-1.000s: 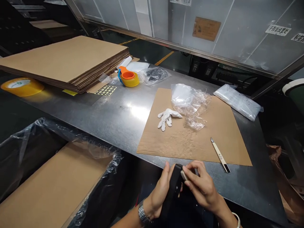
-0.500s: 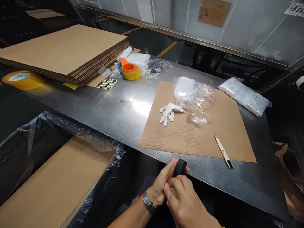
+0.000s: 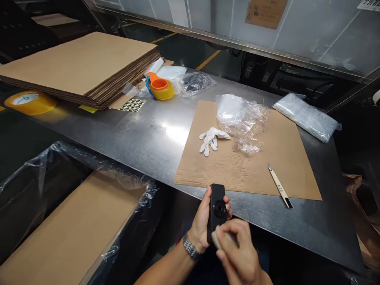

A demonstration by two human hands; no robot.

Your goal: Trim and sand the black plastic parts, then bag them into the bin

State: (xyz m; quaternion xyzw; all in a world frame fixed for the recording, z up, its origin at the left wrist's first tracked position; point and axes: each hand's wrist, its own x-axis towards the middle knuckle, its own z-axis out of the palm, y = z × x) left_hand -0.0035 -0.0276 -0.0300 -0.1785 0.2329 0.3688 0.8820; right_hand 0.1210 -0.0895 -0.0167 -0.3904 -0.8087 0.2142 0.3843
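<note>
My left hand [image 3: 201, 225] is closed round a black oblong casing [image 3: 218, 192] with a round ring and a dark centre on its upper face. The casing is tilted up just off the front table edge. My right hand [image 3: 244, 253] pinches a small pale beige piece [image 3: 216, 240] against the lower end of the casing. Fingers cover much of that piece, so I cannot tell its kind. A white glove [image 3: 211, 139] rests on a brown cardboard sheet [image 3: 192, 162] beyond my hands. To the right, a craft knife [image 3: 280, 185] with a pale handle lies across the sheet's front.
Clear plastic bags [image 3: 234, 113] lie on the cardboard, and a wrapped bundle [image 3: 307, 116] sits at its right. A cardboard stack [image 3: 80, 63], a tape dispenser [image 3: 162, 89] and a tape roll [image 3: 29, 102] are at the left. A plastic-lined bin [image 3: 56, 152] stands front left.
My left hand has turned and raised the casing, so its face with the ring now shows. My right hand has shifted slightly right, and the pale piece has come into view.
</note>
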